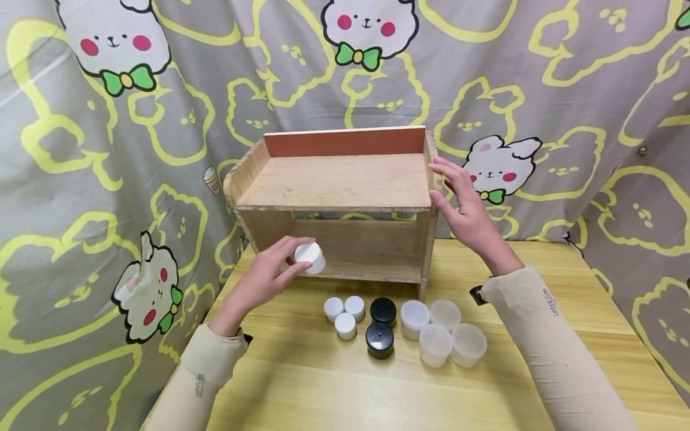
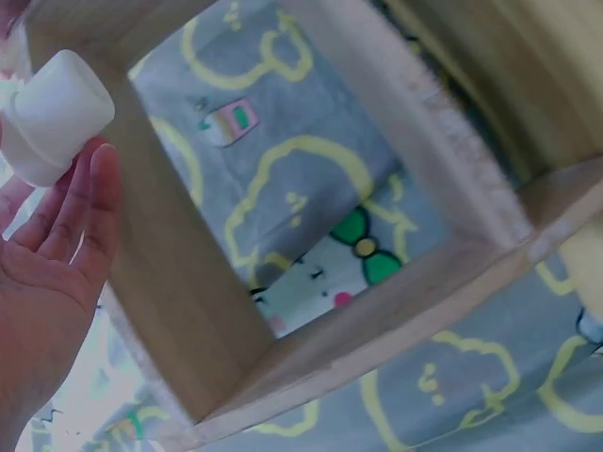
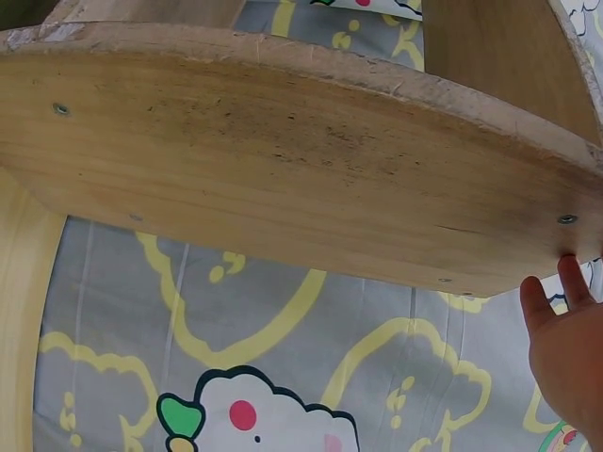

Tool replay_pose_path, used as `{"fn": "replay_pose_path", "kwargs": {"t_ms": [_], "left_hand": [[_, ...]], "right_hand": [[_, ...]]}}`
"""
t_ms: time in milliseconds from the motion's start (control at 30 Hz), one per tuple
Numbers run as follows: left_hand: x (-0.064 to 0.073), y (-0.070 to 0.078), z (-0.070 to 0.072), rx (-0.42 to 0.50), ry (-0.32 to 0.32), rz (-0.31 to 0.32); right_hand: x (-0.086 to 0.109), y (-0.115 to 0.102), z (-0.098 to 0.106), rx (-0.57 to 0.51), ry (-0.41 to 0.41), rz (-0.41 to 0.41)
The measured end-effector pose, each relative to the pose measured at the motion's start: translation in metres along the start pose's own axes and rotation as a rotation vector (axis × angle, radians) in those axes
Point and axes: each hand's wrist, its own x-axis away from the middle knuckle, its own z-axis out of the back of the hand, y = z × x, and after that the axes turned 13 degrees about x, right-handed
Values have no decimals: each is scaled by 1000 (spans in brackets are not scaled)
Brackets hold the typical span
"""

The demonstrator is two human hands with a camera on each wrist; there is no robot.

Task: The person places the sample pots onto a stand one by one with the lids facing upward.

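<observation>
In the head view my left hand (image 1: 268,270) pinches a small white lidded jar (image 1: 309,257) between thumb and fingers, in front of the lower opening of a wooden two-tier shelf (image 1: 345,179). The left wrist view shows the same white jar (image 2: 58,118) held at the fingertips, near the shelf's side panel. My right hand (image 1: 462,200) rests on the shelf's right side panel, near its upper end. In the right wrist view, fingertips (image 3: 568,268) touch that panel (image 3: 311,179) close to a screw.
On the table before the shelf stand three white jars (image 1: 345,326), two black jars (image 1: 380,340) and several translucent jars (image 1: 435,345). The shelf's upper board (image 1: 334,179) is bare wood. A patterned curtain (image 1: 609,120) hangs behind and at both sides of the wooden table (image 1: 302,383).
</observation>
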Motion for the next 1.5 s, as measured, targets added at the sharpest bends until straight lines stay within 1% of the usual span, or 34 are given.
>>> {"fn": "replay_pose_path", "kwargs": {"t_ms": [167,367,467,600,733,833,967,1200,1367,1500], "left_hand": [[-14,10,9,-44,13,-48],[-30,22,19,-47,15,-90],[-39,25,26,-50,36,-111],[-54,27,36,-46,73,-123],[-67,25,46,-39,98,-112],[-74,23,51,-30,112,-104],[-83,19,58,-27,134,-114],[-98,10,69,-22,173,-108],[-109,5,79,-62,191,-77],[-118,1,86,-90,218,-55]], "right_hand": [[0,0,0,1,-1,3],[0,-1,0,4,-4,4],[0,0,0,6,1,7],[0,-1,0,12,12,11],[-1,-1,0,16,17,14],[-1,4,-2,16,20,16],[-1,10,-4,20,21,14],[0,5,-3,17,18,10],[0,7,-4,16,19,7],[0,8,-4,14,18,7]]}}
